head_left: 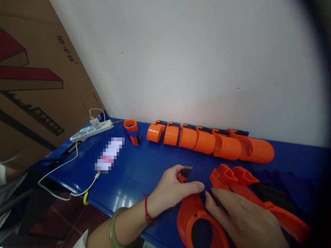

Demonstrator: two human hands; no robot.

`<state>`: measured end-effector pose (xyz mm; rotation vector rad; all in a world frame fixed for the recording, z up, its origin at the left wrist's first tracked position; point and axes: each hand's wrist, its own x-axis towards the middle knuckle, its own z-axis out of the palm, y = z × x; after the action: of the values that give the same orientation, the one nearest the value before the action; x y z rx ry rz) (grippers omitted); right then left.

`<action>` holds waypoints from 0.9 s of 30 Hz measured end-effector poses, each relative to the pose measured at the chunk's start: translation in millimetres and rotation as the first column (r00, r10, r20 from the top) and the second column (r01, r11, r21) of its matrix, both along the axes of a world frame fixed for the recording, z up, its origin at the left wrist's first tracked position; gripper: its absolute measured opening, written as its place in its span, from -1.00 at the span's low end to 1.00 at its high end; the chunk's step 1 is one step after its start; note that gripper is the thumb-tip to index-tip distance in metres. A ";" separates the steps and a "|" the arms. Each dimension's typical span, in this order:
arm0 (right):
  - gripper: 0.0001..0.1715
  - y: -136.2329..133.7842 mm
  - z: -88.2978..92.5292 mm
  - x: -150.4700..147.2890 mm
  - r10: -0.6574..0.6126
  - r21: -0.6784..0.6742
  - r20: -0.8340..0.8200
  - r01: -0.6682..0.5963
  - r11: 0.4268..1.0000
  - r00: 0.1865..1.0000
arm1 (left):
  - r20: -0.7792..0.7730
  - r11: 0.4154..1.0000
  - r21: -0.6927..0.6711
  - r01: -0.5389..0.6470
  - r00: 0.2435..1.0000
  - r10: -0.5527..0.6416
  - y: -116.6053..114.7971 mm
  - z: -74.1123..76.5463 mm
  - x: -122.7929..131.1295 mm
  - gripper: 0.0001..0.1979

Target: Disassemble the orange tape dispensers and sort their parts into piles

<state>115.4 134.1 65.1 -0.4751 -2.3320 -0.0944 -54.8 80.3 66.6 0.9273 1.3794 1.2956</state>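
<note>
While both hands work low over the blue table (155, 155), the left hand (168, 189) has its fingers curled on a small orange-and-black piece (185, 173), with the thumb stretched toward the right hand (245, 220). The right fingers (232, 203) lie slightly apart, their tips at a dark part (208, 193) between the hands; whether they grip it cannot be determined. An orange ring piece (196, 224) lies beneath the hands, with orange prongs (232, 177) just beyond. A row of orange tubes (207, 141) lines the wall (181, 69). Further left stand a small orange cup (131, 131) and a power strip (91, 130) with a white cable (64, 179).
</note>
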 end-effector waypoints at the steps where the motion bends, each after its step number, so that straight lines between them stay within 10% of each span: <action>1: -0.48 -0.6 2.1 0.2 0.016 0.027 0.018 -0.016 1.000 1.000 | -0.011 1.000 -0.003 -0.001 1.000 0.001 -0.1 -0.3 0.1 -0.70; 27: -0.53 -7.6 14.4 -7.2 -0.162 -0.164 0.114 0.179 0.970 0.980 | 0.008 0.996 -0.024 -0.087 0.996 0.087 -4.4 0.2 4.3 -0.80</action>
<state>108.2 126.4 79.5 -0.7750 -2.4047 0.0041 -50.5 76.0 66.8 0.8521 1.4385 1.3438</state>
